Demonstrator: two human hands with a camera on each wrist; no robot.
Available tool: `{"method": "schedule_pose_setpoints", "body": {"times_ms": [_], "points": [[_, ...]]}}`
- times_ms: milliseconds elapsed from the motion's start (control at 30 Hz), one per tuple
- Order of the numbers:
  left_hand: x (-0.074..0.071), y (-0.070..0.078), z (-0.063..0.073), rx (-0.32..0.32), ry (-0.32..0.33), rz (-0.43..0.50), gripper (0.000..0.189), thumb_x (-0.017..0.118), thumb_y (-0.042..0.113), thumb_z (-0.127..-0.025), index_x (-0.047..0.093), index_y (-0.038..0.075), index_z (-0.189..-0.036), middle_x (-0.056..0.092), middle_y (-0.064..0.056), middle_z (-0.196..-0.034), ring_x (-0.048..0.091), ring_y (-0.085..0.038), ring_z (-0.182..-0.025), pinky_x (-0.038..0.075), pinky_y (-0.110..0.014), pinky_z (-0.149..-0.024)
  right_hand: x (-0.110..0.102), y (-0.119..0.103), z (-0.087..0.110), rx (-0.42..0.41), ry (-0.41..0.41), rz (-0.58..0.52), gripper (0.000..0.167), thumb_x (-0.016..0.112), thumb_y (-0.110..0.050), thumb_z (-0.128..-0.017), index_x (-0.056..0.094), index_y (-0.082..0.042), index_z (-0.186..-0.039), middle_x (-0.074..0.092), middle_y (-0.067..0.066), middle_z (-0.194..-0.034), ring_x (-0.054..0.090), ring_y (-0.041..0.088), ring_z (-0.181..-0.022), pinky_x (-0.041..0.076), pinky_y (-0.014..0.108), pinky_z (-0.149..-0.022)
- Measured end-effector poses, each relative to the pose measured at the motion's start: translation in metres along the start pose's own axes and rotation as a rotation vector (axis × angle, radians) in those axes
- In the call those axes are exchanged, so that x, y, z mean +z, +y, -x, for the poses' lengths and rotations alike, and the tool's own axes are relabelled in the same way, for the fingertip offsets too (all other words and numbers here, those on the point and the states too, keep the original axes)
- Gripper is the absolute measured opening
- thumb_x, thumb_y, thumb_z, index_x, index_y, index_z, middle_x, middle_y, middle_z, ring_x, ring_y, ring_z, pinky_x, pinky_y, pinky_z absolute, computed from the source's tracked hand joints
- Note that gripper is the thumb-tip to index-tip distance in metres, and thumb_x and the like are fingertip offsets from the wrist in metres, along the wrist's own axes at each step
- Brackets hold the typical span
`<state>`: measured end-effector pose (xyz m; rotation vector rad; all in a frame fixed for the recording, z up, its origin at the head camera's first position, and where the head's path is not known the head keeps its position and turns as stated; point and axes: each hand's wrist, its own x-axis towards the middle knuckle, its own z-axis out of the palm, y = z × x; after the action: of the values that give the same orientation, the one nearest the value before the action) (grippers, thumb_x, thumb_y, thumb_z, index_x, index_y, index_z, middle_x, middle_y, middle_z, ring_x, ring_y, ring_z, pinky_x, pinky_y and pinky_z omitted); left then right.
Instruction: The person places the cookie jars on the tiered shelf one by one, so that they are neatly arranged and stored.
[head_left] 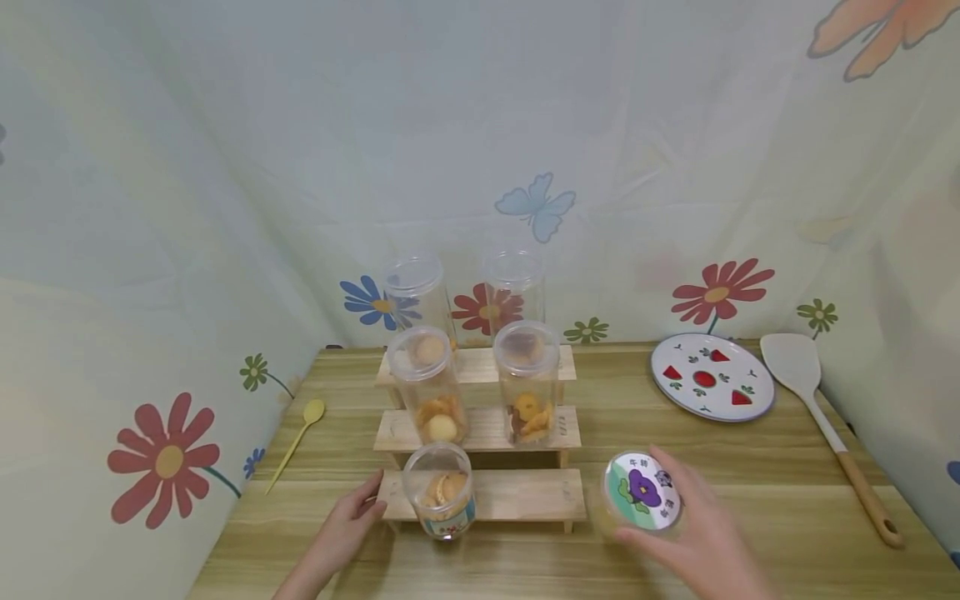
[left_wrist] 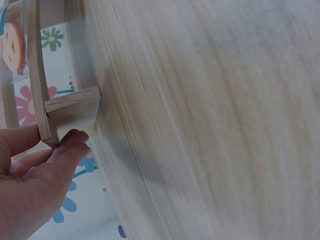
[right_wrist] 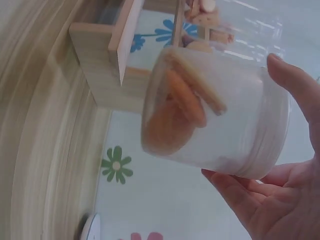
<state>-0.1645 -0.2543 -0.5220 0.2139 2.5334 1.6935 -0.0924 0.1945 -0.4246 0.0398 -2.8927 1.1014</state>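
Observation:
My right hand holds a small clear jar just right of the stepped wooden rack. The jar's lid bears a purple flower, and a few biscuits lie inside. In the right wrist view the jar is off the table, with thumb and fingers around its lid end. My left hand grips the left end of the rack's lowest step; the left wrist view shows thumb and fingers on either side of the board. On that step's left stands another clear jar of biscuits.
Two tall clear jars of biscuits stand on the middle step, two more on the top one. A yellow spoon lies left. At the right are a patterned plate and a wooden-handled spatula.

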Motion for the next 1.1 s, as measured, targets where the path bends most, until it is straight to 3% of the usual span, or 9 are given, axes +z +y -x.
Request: {"method": "schedule_pose_setpoints", "body": {"times_ms": [233,400,600,833,1100], "points": [[0.002,0.002,0.000,0.015,0.027,-0.001,0.048,0.052,-0.005,-0.095,0.033,-0.020,-0.137,0.043,-0.037,-0.134,0.050,-0.044,-0.118,0.049,-0.031,-0.094,0.015,-0.013,-0.006,-0.045,0.006,-0.048,0.106,0.073,-0.072,-0.062,0.034,-0.024,-0.148,0.041,0.014,-0.145,0.041,0.040,-0.127,0.040,0.066,-0.094],[0.001,0.000,-0.001,0.007,0.007,-0.002,0.049,0.051,-0.004,-0.096,0.031,-0.020,-0.138,0.040,-0.038,-0.136,0.048,-0.044,-0.120,0.047,-0.033,-0.096,0.027,-0.020,-0.008,-0.068,0.006,-0.098,0.103,0.077,-0.068,-0.060,0.038,-0.027,-0.146,0.044,0.008,-0.144,0.044,0.033,-0.126,0.042,0.060,-0.096],[0.001,-0.001,-0.001,-0.001,0.003,-0.001,0.049,0.051,-0.004,-0.097,0.031,-0.019,-0.139,0.040,-0.038,-0.136,0.048,-0.045,-0.120,0.046,-0.034,-0.097,0.039,-0.027,-0.012,-0.049,0.000,-0.147,0.102,0.080,-0.066,-0.057,0.039,-0.034,-0.144,0.043,0.003,-0.144,0.044,0.031,-0.127,0.042,0.059,-0.096],[0.003,0.001,0.000,-0.019,0.020,0.001,0.049,0.051,-0.004,-0.096,0.032,-0.018,-0.139,0.041,-0.037,-0.136,0.050,-0.043,-0.119,0.048,-0.035,-0.095,0.052,-0.031,-0.016,-0.083,0.023,-0.175,0.104,0.085,-0.062,-0.053,0.042,-0.030,-0.143,0.047,-0.002,-0.139,0.047,0.025,-0.124,0.043,0.056,-0.097],[0.004,0.003,0.000,-0.038,0.026,0.008,0.050,0.052,-0.005,-0.095,0.032,-0.018,-0.139,0.038,-0.037,-0.138,0.051,-0.043,-0.118,0.050,-0.035,-0.093,0.061,-0.040,-0.025,-0.153,0.057,-0.173,0.107,0.081,-0.069,-0.050,0.045,-0.026,-0.142,0.050,-0.006,-0.133,0.051,0.017,-0.117,0.046,0.050,-0.096]]}}
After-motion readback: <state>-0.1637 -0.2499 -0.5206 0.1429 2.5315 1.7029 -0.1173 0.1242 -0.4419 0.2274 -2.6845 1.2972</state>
